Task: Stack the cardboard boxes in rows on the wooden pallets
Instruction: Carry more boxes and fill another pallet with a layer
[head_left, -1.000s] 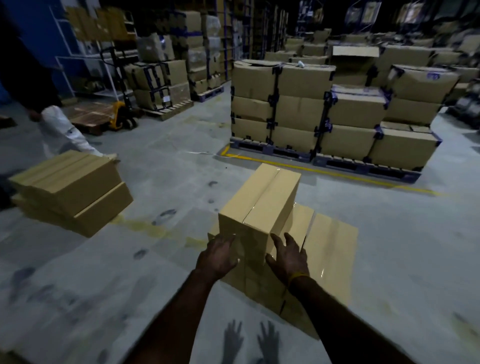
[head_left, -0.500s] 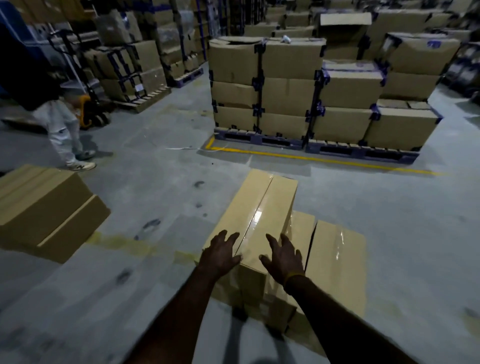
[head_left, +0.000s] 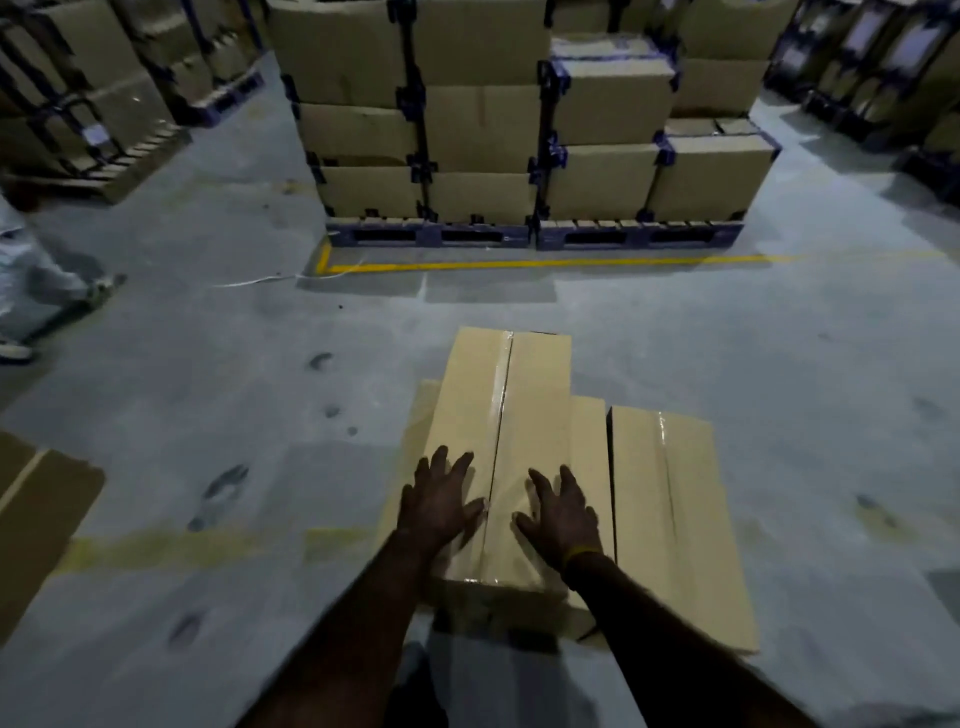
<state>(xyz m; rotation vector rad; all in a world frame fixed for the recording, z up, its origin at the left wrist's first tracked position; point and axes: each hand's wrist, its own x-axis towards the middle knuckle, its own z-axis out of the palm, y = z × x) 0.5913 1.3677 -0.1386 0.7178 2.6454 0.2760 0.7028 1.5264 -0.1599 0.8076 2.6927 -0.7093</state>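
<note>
both hands, left (head_left: 441, 501) and right (head_left: 563, 512), spread flat on the top box (head_left: 511, 415), loaded pallets (head_left: 535, 236) at 12 o'clock

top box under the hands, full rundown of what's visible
The top box is a long, tan cardboard carton, its closed flaps meeting in a lengthwise seam under glossy clear tape. It lies flat on lower cartons on the concrete floor, long axis pointing away. The left hand and right hand press flat on its near end, fingers spread, either side of the seam.
</note>
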